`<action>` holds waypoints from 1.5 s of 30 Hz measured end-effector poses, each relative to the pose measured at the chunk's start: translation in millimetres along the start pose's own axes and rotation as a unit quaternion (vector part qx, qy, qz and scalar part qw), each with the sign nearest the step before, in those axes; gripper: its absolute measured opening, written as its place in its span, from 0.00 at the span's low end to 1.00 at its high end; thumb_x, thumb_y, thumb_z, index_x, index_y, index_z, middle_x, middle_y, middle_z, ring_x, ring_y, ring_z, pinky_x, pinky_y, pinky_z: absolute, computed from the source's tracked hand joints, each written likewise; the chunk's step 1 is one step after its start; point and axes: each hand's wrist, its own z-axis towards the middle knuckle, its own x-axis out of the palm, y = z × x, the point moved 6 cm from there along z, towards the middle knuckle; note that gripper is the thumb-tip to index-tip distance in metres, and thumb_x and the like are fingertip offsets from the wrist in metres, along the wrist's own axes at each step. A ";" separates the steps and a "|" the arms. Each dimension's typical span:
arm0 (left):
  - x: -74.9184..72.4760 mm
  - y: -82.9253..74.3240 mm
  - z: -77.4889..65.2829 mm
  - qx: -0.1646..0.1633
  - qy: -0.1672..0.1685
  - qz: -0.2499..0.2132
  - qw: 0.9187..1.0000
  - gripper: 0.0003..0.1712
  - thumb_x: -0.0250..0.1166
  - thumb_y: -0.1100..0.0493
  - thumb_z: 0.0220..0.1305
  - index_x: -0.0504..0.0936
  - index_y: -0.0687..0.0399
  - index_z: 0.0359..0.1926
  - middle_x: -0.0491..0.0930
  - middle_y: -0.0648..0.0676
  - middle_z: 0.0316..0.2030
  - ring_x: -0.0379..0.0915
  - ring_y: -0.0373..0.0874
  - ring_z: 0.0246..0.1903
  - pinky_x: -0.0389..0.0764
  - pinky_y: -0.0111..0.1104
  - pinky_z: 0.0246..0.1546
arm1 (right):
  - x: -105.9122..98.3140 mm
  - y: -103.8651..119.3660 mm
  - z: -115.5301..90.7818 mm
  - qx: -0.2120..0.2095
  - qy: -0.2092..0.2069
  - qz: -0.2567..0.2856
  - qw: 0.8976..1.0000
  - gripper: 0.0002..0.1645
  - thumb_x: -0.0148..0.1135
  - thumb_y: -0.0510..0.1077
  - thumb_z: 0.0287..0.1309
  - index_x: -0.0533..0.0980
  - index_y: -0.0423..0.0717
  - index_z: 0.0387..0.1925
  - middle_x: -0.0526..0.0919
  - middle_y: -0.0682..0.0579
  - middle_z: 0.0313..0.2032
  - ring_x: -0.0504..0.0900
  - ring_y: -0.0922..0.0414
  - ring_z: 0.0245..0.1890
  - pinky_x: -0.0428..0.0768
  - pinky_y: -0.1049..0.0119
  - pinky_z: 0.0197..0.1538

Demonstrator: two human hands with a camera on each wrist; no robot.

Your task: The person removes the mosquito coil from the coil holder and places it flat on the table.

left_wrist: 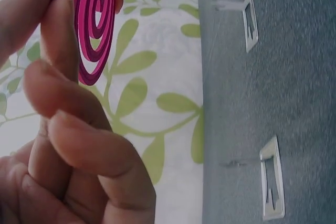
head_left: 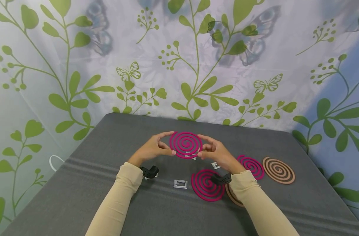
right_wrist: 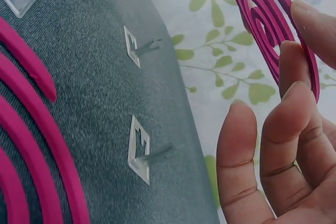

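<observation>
A flat pink mosquito coil (head_left: 186, 143) is held upright above the table between both hands. At its left edge, my left hand (head_left: 153, 148) pinches it between thumb and fingers. The right hand (head_left: 220, 154) pinches the opposite edge in the same way. In the left wrist view the coil (left_wrist: 92, 72) shows nearly edge-on, and the lower fingers (left_wrist: 94, 140) curl beside it without touching it. From the right wrist the coil (right_wrist: 286, 11) appears tilted, with thumb and forefinger at its rim. Small metal coil stands (head_left: 180, 184) lie on the table beneath.
On the grey table (head_left: 108, 196), a pink coil (head_left: 200, 193) lies below the right wrist, partly over a tan coil (head_left: 234, 198) hidden by the sleeve. Farther right are another pink coil (head_left: 251, 167) and a tan coil (head_left: 278, 169). A patterned curtain (head_left: 179, 72) hangs behind.
</observation>
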 end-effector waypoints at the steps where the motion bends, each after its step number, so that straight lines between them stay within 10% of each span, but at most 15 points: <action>1: 1.4 -0.6 0.3 -0.001 0.001 0.000 1.000 0.49 0.76 0.66 0.66 0.62 0.58 0.84 0.91 0.50 0.32 0.86 0.65 0.44 0.77 0.38 0.47 | -1.4 -0.5 -1.5 0.000 -0.001 0.000 1.000 0.50 0.67 0.28 0.68 0.56 0.37 0.84 0.82 0.55 0.37 0.85 0.60 0.36 0.86 0.64 0.52; 23: 41.4 -10.8 6.6 0.004 0.024 -0.016 1.000 0.50 0.76 0.63 0.67 0.62 0.54 0.84 0.91 0.50 0.33 0.74 0.41 0.28 0.70 0.35 0.34 | -25.3 2.5 -41.5 -0.008 -0.012 -0.010 1.000 0.52 0.70 0.31 0.69 0.53 0.35 0.85 0.85 0.58 0.37 0.86 0.60 0.37 0.88 0.61 0.50; 45: 98.2 -14.7 9.8 -0.011 0.028 -0.068 0.997 0.51 0.76 0.63 0.68 0.60 0.51 0.85 0.87 0.44 0.30 0.70 0.42 0.26 0.69 0.33 0.29 | -48.9 2.0 -83.8 -0.034 0.018 -0.047 0.998 0.56 0.72 0.29 0.65 0.49 0.30 0.84 0.84 0.57 0.38 0.77 0.62 0.30 0.85 0.62 0.39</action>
